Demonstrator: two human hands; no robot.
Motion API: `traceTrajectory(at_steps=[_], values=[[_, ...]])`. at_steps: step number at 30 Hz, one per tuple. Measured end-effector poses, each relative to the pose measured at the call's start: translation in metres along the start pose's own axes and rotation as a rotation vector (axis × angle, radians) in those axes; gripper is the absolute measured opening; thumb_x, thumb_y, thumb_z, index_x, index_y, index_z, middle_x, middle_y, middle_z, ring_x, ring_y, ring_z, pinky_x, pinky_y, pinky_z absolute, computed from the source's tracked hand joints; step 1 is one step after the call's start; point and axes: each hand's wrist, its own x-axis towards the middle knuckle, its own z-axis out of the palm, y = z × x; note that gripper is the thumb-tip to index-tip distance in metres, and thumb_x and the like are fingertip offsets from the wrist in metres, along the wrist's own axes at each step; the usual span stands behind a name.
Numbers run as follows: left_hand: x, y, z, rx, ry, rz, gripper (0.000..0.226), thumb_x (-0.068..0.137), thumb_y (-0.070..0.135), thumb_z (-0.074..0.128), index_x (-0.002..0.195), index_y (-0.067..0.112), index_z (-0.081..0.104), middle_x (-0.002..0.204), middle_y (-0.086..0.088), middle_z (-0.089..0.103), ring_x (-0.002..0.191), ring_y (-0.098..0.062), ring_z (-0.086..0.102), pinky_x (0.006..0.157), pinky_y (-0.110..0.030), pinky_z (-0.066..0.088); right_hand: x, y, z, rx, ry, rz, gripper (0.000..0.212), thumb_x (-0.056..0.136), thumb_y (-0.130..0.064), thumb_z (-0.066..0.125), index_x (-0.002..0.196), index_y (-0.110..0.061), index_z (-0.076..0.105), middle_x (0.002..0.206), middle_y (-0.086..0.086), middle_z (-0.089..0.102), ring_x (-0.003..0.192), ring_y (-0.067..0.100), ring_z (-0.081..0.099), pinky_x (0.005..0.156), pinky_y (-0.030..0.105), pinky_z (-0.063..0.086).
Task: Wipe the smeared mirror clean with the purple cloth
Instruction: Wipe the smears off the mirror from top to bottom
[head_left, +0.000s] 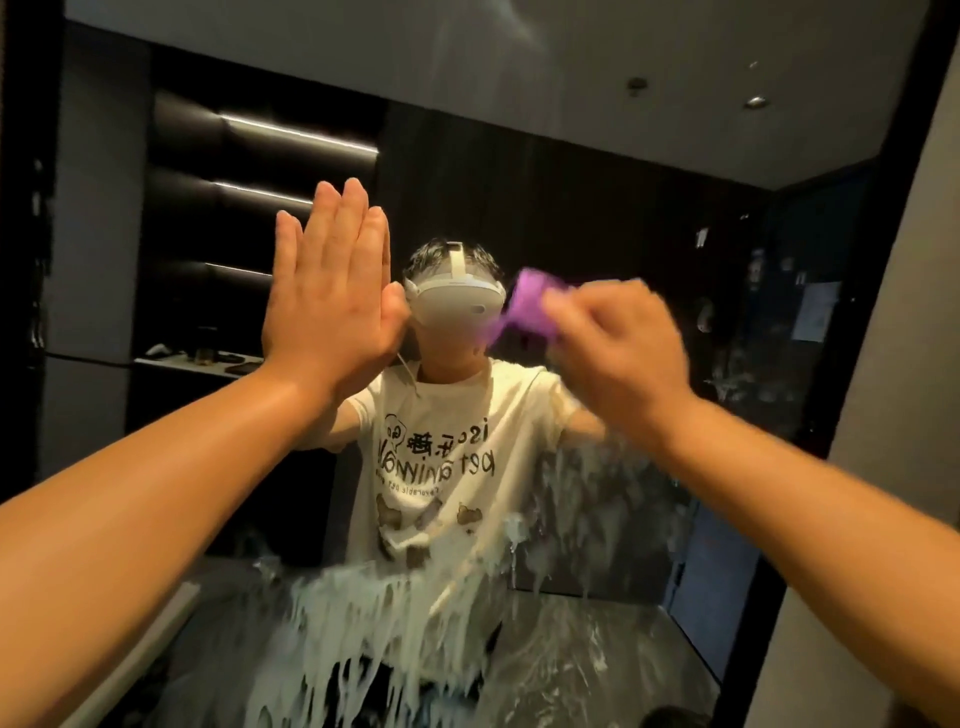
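At the centre of the frame my left hand lies flat and wide open against the mirror, fingers together and pointing up. Right of centre, my right hand is closed around the bunched purple cloth, pressing it to the glass; both are blurred. Across the lower middle of the frame, whitish smears streak and drip down the mirror, below both hands.
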Motion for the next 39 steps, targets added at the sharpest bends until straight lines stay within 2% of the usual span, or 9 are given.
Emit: traceTrajectory(at_steps=[3,6,11,16,21,26,31,35,39], values=[[-0.001,0.002,-0.004,-0.013,-0.01,-0.008,0.071,0.092,0.037,0.024,0.153,0.001,0.026,0.163,-0.019,0.014,0.151,-0.034,0.007,0.121,-0.055,0.006,-0.099,-0.035,0.028,0.097,-0.101,-0.196,0.013,0.101,-0.034,0.059,0.1,-0.025,0.068,0.083,-0.005,0.067,0.076,0.016,0.055,0.067,0.037,0.048],[-0.002,0.007,-0.009,-0.02,-0.04,-0.042,0.07,0.093,0.035,0.028,0.154,0.002,0.023,0.164,-0.018,0.011,0.152,-0.033,0.003,0.122,-0.054,0.004,-0.181,-0.041,0.061,0.036,-0.162,-0.398,0.034,0.093,-0.015,0.067,0.126,-0.018,0.059,0.101,0.002,0.063,0.073,0.022,0.059,0.062,0.039,0.05],[0.001,0.032,-0.015,-0.01,-0.067,-0.049,0.068,0.097,0.032,0.037,0.154,0.001,0.018,0.164,-0.019,0.007,0.152,-0.034,0.001,0.122,-0.054,0.004,-0.173,-0.04,0.045,0.102,-0.163,-0.431,0.026,0.096,-0.014,0.064,0.121,-0.017,0.063,0.101,0.004,0.065,0.077,0.023,0.058,0.065,0.036,0.047],[0.011,0.065,-0.008,-0.02,-0.064,0.046,0.066,0.097,0.033,0.04,0.154,0.005,0.021,0.164,-0.017,0.007,0.152,-0.033,0.002,0.121,-0.053,0.004,-0.04,0.042,-0.031,0.112,0.107,-0.109,0.008,0.094,-0.015,0.059,0.098,-0.012,0.065,0.087,0.007,0.06,0.075,0.034,0.055,0.064,0.043,0.045],[0.015,0.081,0.006,0.037,-0.035,0.073,0.066,0.097,0.035,0.04,0.153,0.004,0.026,0.163,-0.018,0.014,0.151,-0.035,0.008,0.12,-0.055,0.008,0.083,0.148,-0.079,-0.175,0.446,0.195,0.039,0.098,-0.028,0.046,0.131,-0.012,0.057,0.121,0.02,0.057,0.11,0.037,0.054,0.091,0.037,0.041],[0.015,0.079,0.015,0.121,0.014,0.102,0.063,0.099,0.037,0.034,0.151,0.003,0.027,0.162,-0.02,0.017,0.15,-0.036,0.011,0.119,-0.058,0.015,0.1,0.171,-0.073,-0.273,0.321,0.323,0.042,0.099,-0.033,0.043,0.139,-0.021,0.047,0.134,0.013,0.049,0.122,0.032,0.048,0.099,0.04,0.044],[0.014,0.08,0.016,0.066,0.036,0.085,0.065,0.098,0.034,0.042,0.152,0.003,0.025,0.163,-0.019,0.013,0.151,-0.035,0.007,0.119,-0.057,0.009,-0.006,0.091,-0.018,0.01,0.336,0.14,0.016,0.096,-0.022,0.058,0.103,-0.015,0.069,0.093,0.015,0.064,0.082,0.036,0.057,0.068,0.047,0.046],[0.014,0.082,0.013,0.03,0.023,0.087,0.065,0.097,0.034,0.035,0.152,0.001,0.026,0.163,-0.02,0.013,0.151,-0.036,0.007,0.12,-0.059,0.009,-0.154,0.025,0.026,0.117,-0.184,-0.094,0.025,0.103,-0.042,0.045,0.091,-0.032,0.064,0.086,-0.012,0.054,0.079,0.011,0.048,0.066,0.035,0.043],[0.012,0.084,0.007,0.031,0.002,0.067,0.065,0.097,0.034,0.032,0.152,0.0,0.024,0.163,-0.02,0.011,0.152,-0.035,0.005,0.121,-0.058,0.007,-0.246,0.003,0.04,0.158,-0.271,-0.279,0.019,0.098,-0.015,0.062,0.115,-0.024,0.065,0.097,0.001,0.067,0.079,0.02,0.056,0.064,0.035,0.045]])
